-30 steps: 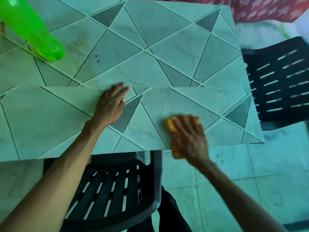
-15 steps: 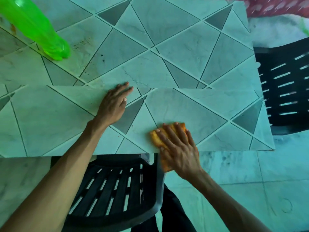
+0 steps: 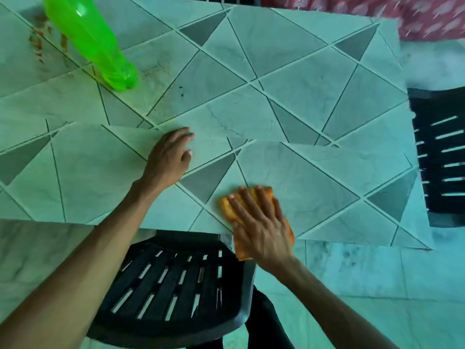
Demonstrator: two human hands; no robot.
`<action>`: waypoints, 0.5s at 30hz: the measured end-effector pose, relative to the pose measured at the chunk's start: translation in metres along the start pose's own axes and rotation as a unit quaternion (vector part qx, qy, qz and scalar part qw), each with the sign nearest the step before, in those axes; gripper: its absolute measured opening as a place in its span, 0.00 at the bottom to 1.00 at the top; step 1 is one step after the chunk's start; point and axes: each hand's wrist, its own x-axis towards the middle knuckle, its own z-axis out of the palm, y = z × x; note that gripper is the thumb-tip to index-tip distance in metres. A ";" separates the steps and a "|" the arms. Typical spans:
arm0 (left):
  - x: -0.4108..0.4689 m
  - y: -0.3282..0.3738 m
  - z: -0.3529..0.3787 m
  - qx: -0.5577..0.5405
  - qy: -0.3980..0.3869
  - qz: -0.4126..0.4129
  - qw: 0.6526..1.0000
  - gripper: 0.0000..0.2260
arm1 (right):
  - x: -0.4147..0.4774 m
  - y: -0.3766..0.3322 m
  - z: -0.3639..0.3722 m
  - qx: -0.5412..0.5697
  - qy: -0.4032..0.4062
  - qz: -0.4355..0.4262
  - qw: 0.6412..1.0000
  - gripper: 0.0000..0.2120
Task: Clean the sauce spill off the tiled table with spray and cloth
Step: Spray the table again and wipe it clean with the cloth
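My right hand (image 3: 261, 230), fingers spread, presses the orange cloth (image 3: 227, 206), which hangs crumpled over the table (image 3: 314, 172) edge; my left hand (image 3: 168, 157) rests flat.

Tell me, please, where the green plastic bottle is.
Head view: the green plastic bottle sits far left on the tiled table, beside reddish sauce smears, beyond the left hand.

A black slatted chair (image 3: 176, 285) stands nearest, a second chair (image 3: 442, 152) at right, red patterned fabric (image 3: 352, 6) beyond.

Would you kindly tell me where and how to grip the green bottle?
Probably around the middle of the green bottle, left hand coming from its near side: the body is round, that side is clear, its top out of frame.
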 end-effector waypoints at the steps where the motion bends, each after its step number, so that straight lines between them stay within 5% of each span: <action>1: -0.006 -0.007 -0.003 0.012 0.006 0.003 1.000 0.20 | -0.009 0.019 -0.005 -0.011 -0.009 0.032 0.999 0.26; 6: -0.029 -0.026 -0.008 0.029 0.022 0.019 0.999 0.20 | 0.071 0.060 -0.025 0.035 0.024 0.234 0.971 0.27; 10: -0.027 -0.036 -0.006 0.021 0.012 0.038 0.999 0.21 | 0.134 -0.027 -0.007 0.069 0.045 0.169 0.982 0.28; 15: -0.022 -0.050 -0.014 0.020 -0.007 0.079 0.997 0.21 | 0.037 -0.085 0.015 0.020 0.009 0.075 0.997 0.27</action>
